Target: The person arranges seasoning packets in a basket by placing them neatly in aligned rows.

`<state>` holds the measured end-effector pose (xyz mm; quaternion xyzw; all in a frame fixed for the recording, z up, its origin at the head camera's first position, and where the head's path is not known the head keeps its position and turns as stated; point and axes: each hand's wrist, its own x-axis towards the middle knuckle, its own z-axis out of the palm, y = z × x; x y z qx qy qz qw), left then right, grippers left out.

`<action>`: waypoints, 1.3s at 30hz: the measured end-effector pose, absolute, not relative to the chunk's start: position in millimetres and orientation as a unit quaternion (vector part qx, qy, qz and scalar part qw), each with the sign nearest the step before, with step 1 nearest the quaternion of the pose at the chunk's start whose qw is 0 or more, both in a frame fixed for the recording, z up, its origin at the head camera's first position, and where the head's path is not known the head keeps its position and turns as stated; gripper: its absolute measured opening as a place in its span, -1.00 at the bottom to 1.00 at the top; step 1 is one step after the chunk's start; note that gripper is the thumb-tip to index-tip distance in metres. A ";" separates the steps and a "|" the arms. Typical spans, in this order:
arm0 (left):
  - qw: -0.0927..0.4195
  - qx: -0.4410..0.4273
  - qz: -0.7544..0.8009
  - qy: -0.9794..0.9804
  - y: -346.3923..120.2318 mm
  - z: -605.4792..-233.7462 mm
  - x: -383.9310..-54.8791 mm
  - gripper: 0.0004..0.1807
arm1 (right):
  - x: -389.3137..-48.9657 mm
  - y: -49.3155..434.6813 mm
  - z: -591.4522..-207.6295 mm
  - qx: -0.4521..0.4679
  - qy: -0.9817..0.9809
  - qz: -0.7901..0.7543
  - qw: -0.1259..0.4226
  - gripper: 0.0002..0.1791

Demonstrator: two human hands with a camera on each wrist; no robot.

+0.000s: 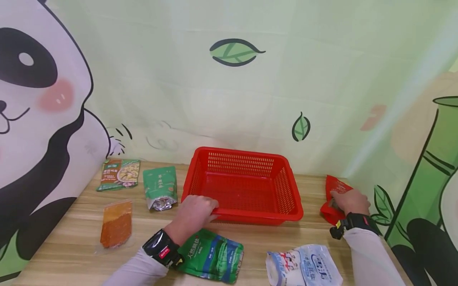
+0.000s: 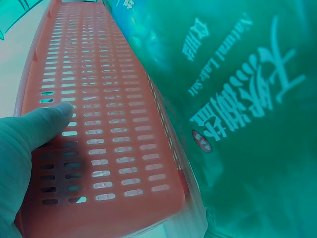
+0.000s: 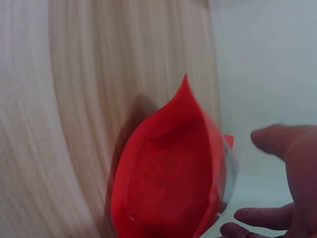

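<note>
My left hand [image 1: 196,214] grips the front left corner of a red plastic basket [image 1: 250,217]. In the left wrist view its thumb [image 2: 54,116] presses the slotted wall, while the other fingers are hidden. A green bag of lake salt [image 1: 211,256] lies just in front of the basket, below that hand. Off to the right, my right hand [image 1: 352,202] reaches over a red pouch [image 1: 335,186] near the table's edge. The right wrist view shows the pouch's bottom fold [image 3: 168,183], with thumb and fingers spread apart beside it.
A white and blue bag [image 1: 304,266] lies at the front right. On the left are a green pouch [image 1: 161,184], a flat packet with a food picture [image 1: 119,174] and a clear packet of orange-brown contents [image 1: 117,224]. A printed curtain [image 1: 250,99] hangs behind the table.
</note>
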<state>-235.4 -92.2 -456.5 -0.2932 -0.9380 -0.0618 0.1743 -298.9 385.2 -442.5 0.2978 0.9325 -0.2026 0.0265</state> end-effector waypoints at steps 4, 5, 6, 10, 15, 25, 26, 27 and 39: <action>0.166 -0.291 -0.068 -0.940 -92.3 -457.5 -235.8 -0.67 | -301.0 384.9 -445.3 0.303 0.933 -0.189 0.040 -0.09; 0.162 -0.291 -0.071 -0.940 -92.3 -457.9 -236.0 -0.67 | -301.4 384.8 -445.9 0.305 0.933 -0.185 0.047 -0.08; 0.159 -0.291 -0.073 -0.941 -92.3 -458.3 -236.1 -0.68 | -302.2 385.1 -446.5 0.307 0.932 -0.183 0.054 -0.08; 0.153 -0.288 -0.078 -0.942 -92.1 -459.1 -236.2 -0.68 | -306.0 386.3 -451.3 0.304 0.936 -0.161 0.076 -0.10; 0.157 -0.290 -0.084 -0.940 -91.4 -457.5 -235.0 -0.69 | -309.4 387.1 -458.7 0.302 0.937 -0.144 0.100 -0.08; 0.174 -0.295 -0.074 -0.937 -90.2 -457.9 -237.0 -0.69 | -306.1 384.3 -459.1 0.303 0.937 -0.125 0.118 -0.03; 0.174 -0.295 -0.074 -0.937 -90.3 -458.1 -237.4 -0.68 | -305.1 383.3 -458.7 0.303 0.938 -0.125 0.115 -0.04; 0.173 -0.294 -0.075 -0.937 -90.5 -458.3 -237.8 -0.68 | -304.1 382.0 -458.2 0.303 0.938 -0.125 0.112 -0.04; 0.163 -0.283 -0.083 -0.942 -93.2 -457.3 -236.9 -0.68 | -300.4 368.5 -457.1 0.299 0.944 -0.119 0.069 -0.18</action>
